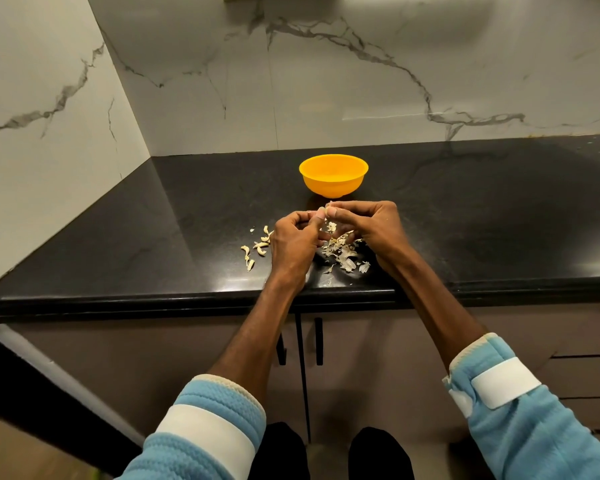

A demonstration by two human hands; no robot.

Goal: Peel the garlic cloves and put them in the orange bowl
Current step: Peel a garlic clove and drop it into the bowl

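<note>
The orange bowl (333,174) stands upright on the black countertop (153,237), just beyond my hands. My left hand (293,240) and my right hand (371,226) meet in front of it, fingertips together, pinching a garlic clove (329,205) of which only a pale tip shows. A heap of papery garlic skins (342,252) lies under and between my hands. Several unpeeled garlic cloves (255,251) lie on the counter left of my left hand. What is inside the bowl is not visible.
Marble walls close the counter at the back and on the left. The counter's front edge (187,301) runs just behind my wrists, with cabinet doors and black handles (318,341) below. Dark counter surface stretches to the right.
</note>
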